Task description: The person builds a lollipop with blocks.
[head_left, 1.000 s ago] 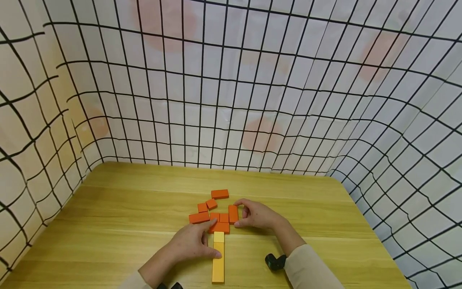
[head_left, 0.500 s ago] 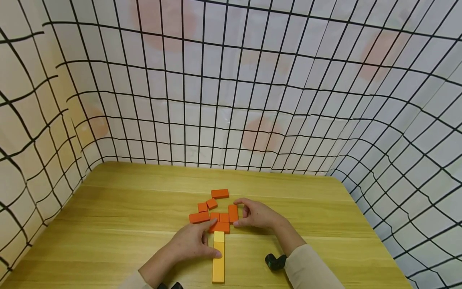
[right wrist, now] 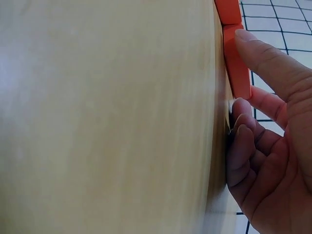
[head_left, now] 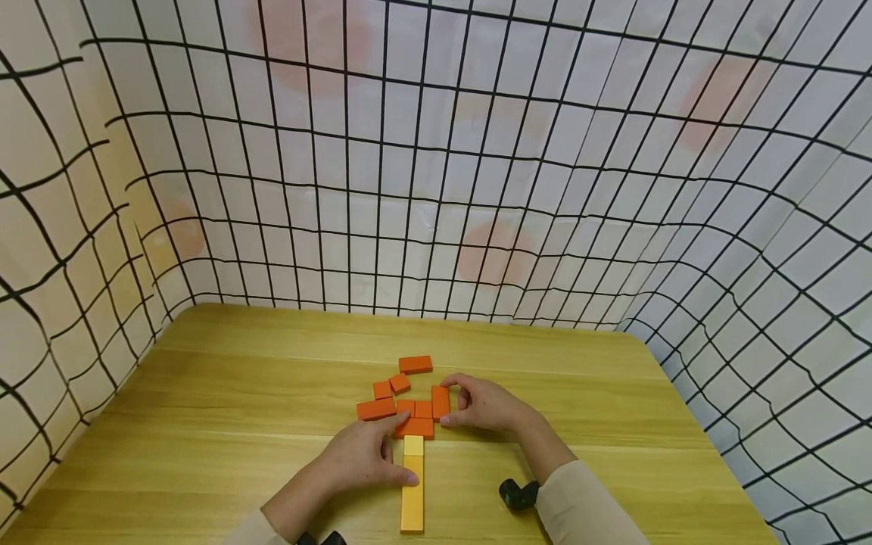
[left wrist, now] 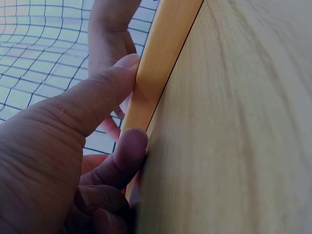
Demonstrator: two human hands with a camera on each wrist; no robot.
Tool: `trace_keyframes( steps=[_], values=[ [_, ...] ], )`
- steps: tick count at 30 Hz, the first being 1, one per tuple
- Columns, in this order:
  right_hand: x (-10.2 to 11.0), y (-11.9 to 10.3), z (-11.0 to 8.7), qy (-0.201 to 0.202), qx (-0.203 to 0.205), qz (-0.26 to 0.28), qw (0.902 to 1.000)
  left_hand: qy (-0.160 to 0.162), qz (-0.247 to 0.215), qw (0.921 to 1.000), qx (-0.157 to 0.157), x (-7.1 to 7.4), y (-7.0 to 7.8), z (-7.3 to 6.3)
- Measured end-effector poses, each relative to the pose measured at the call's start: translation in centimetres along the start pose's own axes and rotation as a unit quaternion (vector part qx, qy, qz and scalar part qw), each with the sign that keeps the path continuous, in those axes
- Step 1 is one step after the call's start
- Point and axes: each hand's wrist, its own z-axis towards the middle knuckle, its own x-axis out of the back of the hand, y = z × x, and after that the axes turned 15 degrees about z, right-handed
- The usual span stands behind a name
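My right hand [head_left: 490, 406] pinches an orange rectangular block [head_left: 440, 402] by its two short ends, thumb near and index finger far. This block stands beside two small orange square blocks, the right one [head_left: 423, 409] in plain view. A flat orange block [head_left: 421, 429] lies just below those squares. My left hand [head_left: 357, 456] rests its index fingertip on the left square block and its thumb on a long yellow block [head_left: 412, 507]. A short pale yellow block [head_left: 413, 445] tops that long one. In the left wrist view the thumb touches the yellow block's side [left wrist: 156, 73], other fingers curled below.
Further back lie an orange rectangular block [head_left: 415, 365], two small orange squares, one tilted [head_left: 400, 382] and one beside it [head_left: 382, 390], and a slanted orange block [head_left: 375, 409]. A black wire grid [head_left: 436, 189] borders the wooden table [head_left: 272, 363].
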Motion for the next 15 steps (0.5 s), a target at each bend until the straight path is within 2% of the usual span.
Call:
trace_keyframes(
  steps=[7,15],
  values=[
    [-0.02,-0.12,0.0,0.004,-0.007,0.003,1.0,-0.001,-0.002,1.0,0.001,0.09,0.09,-0.02],
    [0.12,-0.26,0.01,-0.001,-0.004,0.01,0.9999,0.004,-0.002,0.9999,-0.011,0.11,0.05,-0.07]
  ],
)
